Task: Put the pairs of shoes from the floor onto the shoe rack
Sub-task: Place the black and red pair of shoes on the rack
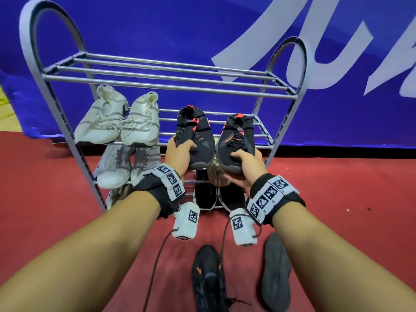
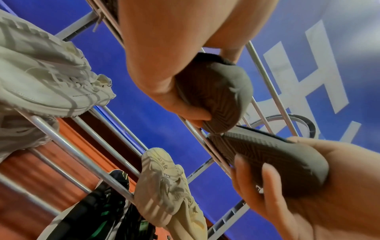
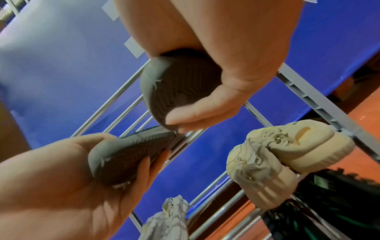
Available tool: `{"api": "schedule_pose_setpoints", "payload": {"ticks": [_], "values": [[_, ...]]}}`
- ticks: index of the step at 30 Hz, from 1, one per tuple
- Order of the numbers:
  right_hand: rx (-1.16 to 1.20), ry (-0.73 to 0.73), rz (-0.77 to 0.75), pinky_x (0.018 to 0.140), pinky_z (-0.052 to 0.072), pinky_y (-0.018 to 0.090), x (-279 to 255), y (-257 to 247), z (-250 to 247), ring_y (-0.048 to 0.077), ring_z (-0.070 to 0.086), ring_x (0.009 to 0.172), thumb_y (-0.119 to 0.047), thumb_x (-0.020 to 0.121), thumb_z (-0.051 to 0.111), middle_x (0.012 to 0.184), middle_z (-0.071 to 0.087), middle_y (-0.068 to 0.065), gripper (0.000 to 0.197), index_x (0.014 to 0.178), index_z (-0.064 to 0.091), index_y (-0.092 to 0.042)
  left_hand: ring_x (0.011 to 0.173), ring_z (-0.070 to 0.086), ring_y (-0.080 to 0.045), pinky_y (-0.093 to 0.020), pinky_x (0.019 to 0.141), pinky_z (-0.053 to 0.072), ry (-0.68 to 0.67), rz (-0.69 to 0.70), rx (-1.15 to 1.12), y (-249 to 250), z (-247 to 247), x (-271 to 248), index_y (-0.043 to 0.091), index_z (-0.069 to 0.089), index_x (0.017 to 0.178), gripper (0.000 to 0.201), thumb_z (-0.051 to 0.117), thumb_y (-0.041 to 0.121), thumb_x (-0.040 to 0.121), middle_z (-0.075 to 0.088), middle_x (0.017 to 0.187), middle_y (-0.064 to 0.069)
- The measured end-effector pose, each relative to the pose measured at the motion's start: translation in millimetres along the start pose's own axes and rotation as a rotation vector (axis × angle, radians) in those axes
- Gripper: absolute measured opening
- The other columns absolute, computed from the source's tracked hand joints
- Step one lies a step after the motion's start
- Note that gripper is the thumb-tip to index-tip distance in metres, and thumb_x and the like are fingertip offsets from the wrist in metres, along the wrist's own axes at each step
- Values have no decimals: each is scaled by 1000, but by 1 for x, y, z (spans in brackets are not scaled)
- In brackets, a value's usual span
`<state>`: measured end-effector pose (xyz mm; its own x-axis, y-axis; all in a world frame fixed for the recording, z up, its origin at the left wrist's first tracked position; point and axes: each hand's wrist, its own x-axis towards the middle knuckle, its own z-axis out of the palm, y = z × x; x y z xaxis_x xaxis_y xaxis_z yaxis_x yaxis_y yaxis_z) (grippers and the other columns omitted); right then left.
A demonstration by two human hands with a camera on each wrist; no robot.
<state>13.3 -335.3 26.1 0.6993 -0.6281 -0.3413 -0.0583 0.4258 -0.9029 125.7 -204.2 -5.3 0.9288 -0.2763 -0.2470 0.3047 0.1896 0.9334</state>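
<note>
The grey metal shoe rack (image 1: 157, 85) stands against a blue banner. My left hand (image 1: 180, 152) grips the toe end of a black shoe with red trim (image 1: 195, 131). In my right hand (image 1: 245, 167) is its mate (image 1: 237, 136), gripped the same way. Both shoes are side by side over the right half of the second tier, heels pointing to the back. From below, the left shoe's sole (image 2: 213, 97) and the right shoe's sole (image 3: 179, 91) lie close to the tier's front rails. A black shoe with orange marks (image 1: 207, 278) and a dark grey shoe (image 1: 276, 271) lie on the floor near me.
A white pair (image 1: 101, 122) fills the left half of the second tier. Lower tiers hold grey-white shoes (image 1: 114, 167), beige shoes (image 3: 267, 172) and black shoes with green marks (image 1: 204, 194). The top tier has nothing on it. Red carpet (image 1: 337, 199) covers the floor.
</note>
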Motion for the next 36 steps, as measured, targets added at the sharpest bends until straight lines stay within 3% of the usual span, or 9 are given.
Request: {"api": "schedule_pose_setpoints", "payload": {"ticks": [3,8,14,20,24,27,29,33,36], "values": [[4,32,11,62,59,42,-5,-4,2,34,71,84,-10,67,65,122,58,15,70,133,43,-22,94,71,-37,-59,82,57,33,-40,-5,5,0,-14,24,45,130,85,74,31,51,65,119,-16],[-19,33,35,53,58,32,-15,-4,3,32,69,73,0,77,59,117,57,22,60,131,37,-14,69,75,-36,-32,52,59,-48,-85,21,22,5,-71,23,30,131,57,62,9,85,67,104,-15],[79,-1,20,63,62,43,-20,-6,3,42,66,95,17,83,49,128,53,24,60,136,45,-13,91,71,-41,-34,60,62,-32,11,-71,13,4,-68,21,35,144,70,55,-15,88,55,128,-24],[44,43,-29,60,61,41,-18,-8,5,41,63,105,16,82,41,138,49,12,84,146,35,-37,101,67,-44,-35,61,63,-4,63,-120,3,12,-63,25,35,148,78,53,-19,86,51,135,-21],[9,60,-54,54,60,35,-14,-12,4,40,68,101,11,82,43,137,48,8,86,150,30,-40,88,72,-42,-34,61,62,34,122,-93,-5,19,-61,30,36,145,76,55,-12,85,61,125,-17],[-39,108,-140,51,56,30,-7,-15,4,31,71,82,4,79,45,121,59,5,80,147,36,-37,82,73,-40,-34,62,58,66,152,-78,-2,24,-62,36,40,135,69,55,-1,79,68,112,-15],[-46,141,-183,56,59,34,-5,-15,6,30,71,86,-5,70,47,124,61,4,80,143,41,-37,79,72,-40,-36,62,57,80,147,-106,3,28,-62,36,42,131,67,54,4,74,69,108,-15],[-64,221,-307,87,56,54,2,-8,5,29,67,104,-12,59,49,134,59,0,86,141,45,-37,75,73,-39,-30,54,54,102,179,-129,13,37,-59,34,45,138,70,54,2,76,70,105,-8],[-75,210,-316,89,55,55,11,-9,-5,28,64,110,-10,60,51,141,53,2,88,142,44,-39,82,74,-34,-36,62,61,89,163,-162,13,43,-53,37,47,141,74,52,-3,79,68,109,-5]]}}
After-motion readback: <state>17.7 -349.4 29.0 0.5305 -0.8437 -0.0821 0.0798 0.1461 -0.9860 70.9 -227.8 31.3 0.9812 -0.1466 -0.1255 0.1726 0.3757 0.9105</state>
